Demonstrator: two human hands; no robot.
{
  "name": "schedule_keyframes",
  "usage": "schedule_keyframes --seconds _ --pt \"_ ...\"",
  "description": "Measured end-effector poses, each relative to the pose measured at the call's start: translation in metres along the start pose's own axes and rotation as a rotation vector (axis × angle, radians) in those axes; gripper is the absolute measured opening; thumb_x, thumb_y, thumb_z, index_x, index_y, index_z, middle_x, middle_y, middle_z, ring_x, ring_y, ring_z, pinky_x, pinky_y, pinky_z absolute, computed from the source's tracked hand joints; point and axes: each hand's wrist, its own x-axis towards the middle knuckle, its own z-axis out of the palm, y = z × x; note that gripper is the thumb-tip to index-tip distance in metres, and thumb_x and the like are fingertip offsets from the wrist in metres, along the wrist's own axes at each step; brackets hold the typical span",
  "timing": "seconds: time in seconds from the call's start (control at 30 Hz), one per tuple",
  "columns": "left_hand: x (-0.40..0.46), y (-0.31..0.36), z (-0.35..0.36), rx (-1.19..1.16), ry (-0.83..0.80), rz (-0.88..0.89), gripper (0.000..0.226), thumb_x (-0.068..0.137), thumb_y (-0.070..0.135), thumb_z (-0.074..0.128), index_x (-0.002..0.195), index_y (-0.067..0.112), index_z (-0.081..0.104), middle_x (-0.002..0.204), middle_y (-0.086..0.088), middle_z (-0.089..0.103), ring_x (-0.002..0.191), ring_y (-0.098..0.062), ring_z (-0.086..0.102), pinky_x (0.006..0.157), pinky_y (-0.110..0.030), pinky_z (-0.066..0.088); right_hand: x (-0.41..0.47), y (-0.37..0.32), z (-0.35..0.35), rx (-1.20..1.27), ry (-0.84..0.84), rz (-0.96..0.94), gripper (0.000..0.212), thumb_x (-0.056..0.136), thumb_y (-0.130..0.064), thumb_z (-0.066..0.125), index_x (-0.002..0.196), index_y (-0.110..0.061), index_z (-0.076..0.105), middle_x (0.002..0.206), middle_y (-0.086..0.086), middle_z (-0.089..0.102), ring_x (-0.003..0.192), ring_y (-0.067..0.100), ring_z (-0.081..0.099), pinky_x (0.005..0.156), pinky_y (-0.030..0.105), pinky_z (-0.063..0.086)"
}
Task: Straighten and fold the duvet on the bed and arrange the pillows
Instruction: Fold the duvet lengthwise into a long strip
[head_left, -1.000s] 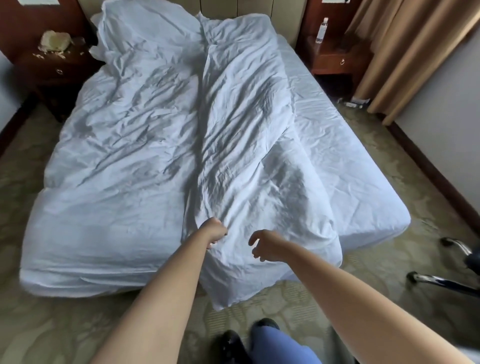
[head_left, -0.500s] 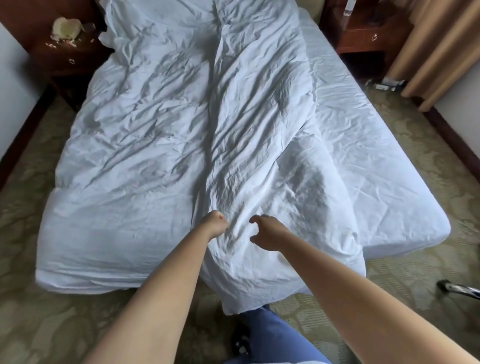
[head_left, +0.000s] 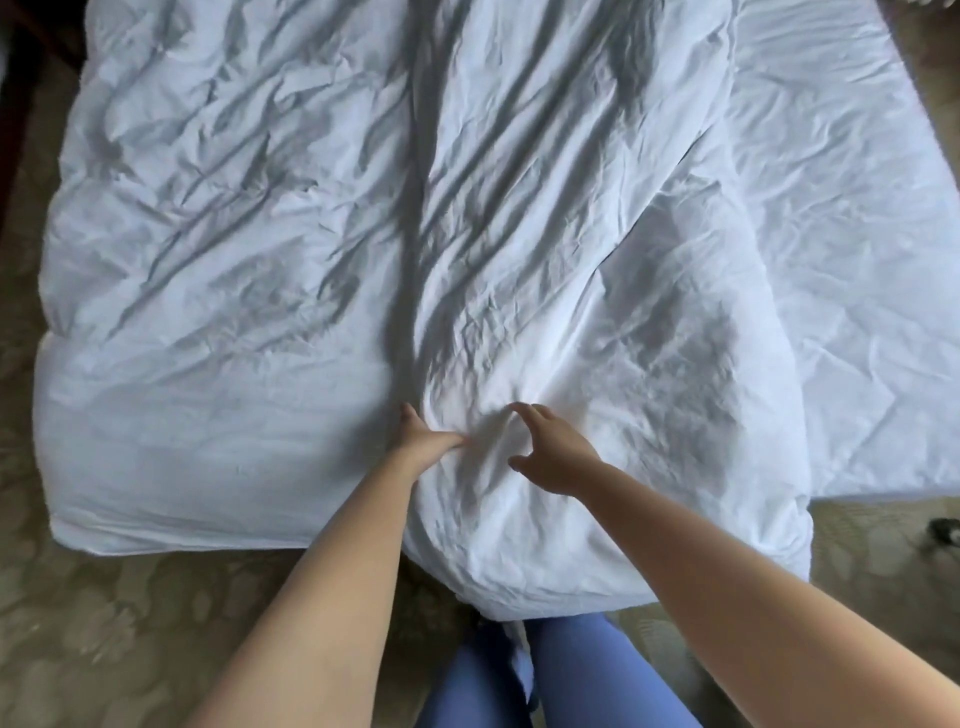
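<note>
A rumpled white duvet (head_left: 467, 260) is spread over the bed (head_left: 857, 260), folded lengthwise. Its near fold is gripped by the left hand (head_left: 423, 441); the right hand (head_left: 553, 452) hovers unclenched. An even, taut pull is advised.

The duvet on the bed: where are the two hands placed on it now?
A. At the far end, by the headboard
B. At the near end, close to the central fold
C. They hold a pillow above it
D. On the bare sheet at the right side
B: the left hand digs into the duvet beside its central fold at the near end, and the right hand reaches over the cloth just beside it.
</note>
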Motion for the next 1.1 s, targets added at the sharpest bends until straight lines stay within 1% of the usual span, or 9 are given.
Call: schedule_keyframes --seconds 0.13,0.23,0.37,0.5,0.63,0.73,0.83,1.0,1.1 --pt "-0.011 0.003 0.007 -0.042 -0.131 0.002 0.078 0.074 0.028 0.08 0.136 0.004 0.041 0.129 -0.005 0.049 0.121 -0.024 0.049 0.087 -0.027 0.04 -0.004 0.005 0.004 0.012 -0.027 0.017 0.078 0.084 -0.028 0.067 0.148 -0.024 0.022 0.153 -0.003 0.025 0.137 0.019 0.032 0.105 0.031 0.034" --pt "-0.034 0.006 0.015 -0.034 -0.252 0.083 0.057 0.072 0.016 0.079 0.123 0.007 0.056 0.115 0.0 0.059 0.104 -0.019 0.057 0.088 -0.026 0.045 -0.014 0.0 0.001 0.046 -0.11 0.059 0.097 0.08 -0.03 0.073 0.152 -0.019 0.009 0.158 -0.001 0.017 0.142 0.019 0.024 0.11 0.031 0.03" --pt "-0.065 -0.01 0.018 0.012 -0.343 0.136 0.063 0.07 0.012 0.079 0.124 0.007 0.049 0.122 -0.007 0.058 0.111 -0.025 0.058 0.092 -0.032 0.049 -0.044 0.0 0.002 -0.026 -0.241 0.113 0.106 0.076 -0.024 0.078 0.153 -0.015 0.005 0.156 0.003 0.017 0.139 0.023 0.029 0.103 0.032 0.041" --pt "-0.108 -0.029 0.002 -0.007 -0.381 0.18 0.07 0.062 0.019 0.076 0.123 0.006 0.043 0.118 -0.01 0.05 0.107 -0.024 0.052 0.087 -0.029 0.045 -0.094 -0.007 0.026 -0.211 -0.269 0.125 0.129 0.064 -0.038 0.085 0.151 -0.018 -0.008 0.159 0.003 0.002 0.145 0.026 0.014 0.114 0.044 0.027" --pt "-0.148 -0.033 -0.028 -0.249 -0.39 0.311 0.099 0.032 0.027 0.073 0.124 -0.002 0.048 0.117 -0.022 0.059 0.104 -0.031 0.062 0.093 -0.041 0.051 -0.143 -0.043 0.043 -0.255 0.014 0.096 0.141 0.061 -0.052 0.081 0.148 -0.016 -0.023 0.158 0.006 -0.017 0.147 0.025 -0.006 0.118 0.046 0.011" --pt "-0.186 -0.027 -0.05 -0.344 -0.36 0.455 0.097 0.033 0.028 0.073 0.121 -0.004 0.049 0.113 -0.022 0.059 0.102 -0.034 0.062 0.091 -0.043 0.051 -0.174 -0.066 0.044 -0.156 0.393 0.077 0.107 0.077 -0.036 0.068 0.152 -0.015 -0.005 0.154 0.012 0.019 0.142 0.028 0.022 0.11 0.041 0.027" --pt "-0.237 -0.024 -0.067 -0.402 -0.32 0.619 0.076 0.035 0.019 0.068 0.104 -0.004 0.046 0.094 -0.014 0.051 0.083 -0.023 0.057 0.071 -0.029 0.05 -0.206 -0.088 0.034 -0.195 0.75 0.06 0.048 0.088 -0.012 0.046 0.134 -0.016 0.034 0.113 0.013 0.06 0.106 0.033 0.056 0.076 0.036 0.041" --pt "-0.305 -0.011 -0.111 -0.645 -0.092 0.808 0.035 0.055 0.006 0.059 0.087 0.006 0.045 0.082 -0.013 0.049 0.068 -0.021 0.054 0.056 -0.024 0.044 -0.272 -0.151 -0.025 -0.18 0.982 -0.04 0.019 0.085 -0.007 0.044 0.104 -0.009 0.047 0.099 0.02 0.064 0.091 0.039 0.06 0.065 0.035 0.034" --pt "-0.318 -0.017 -0.136 -0.739 0.057 0.901 0.041 0.064 0.001 0.059 0.102 0.008 0.045 0.089 -0.007 0.051 0.071 -0.015 0.055 0.052 -0.019 0.046 -0.286 -0.181 -0.023 -0.107 1.01 -0.119 0.02 0.082 -0.004 0.043 0.101 -0.01 0.047 0.097 0.018 0.064 0.089 0.038 0.059 0.063 0.034 0.033"
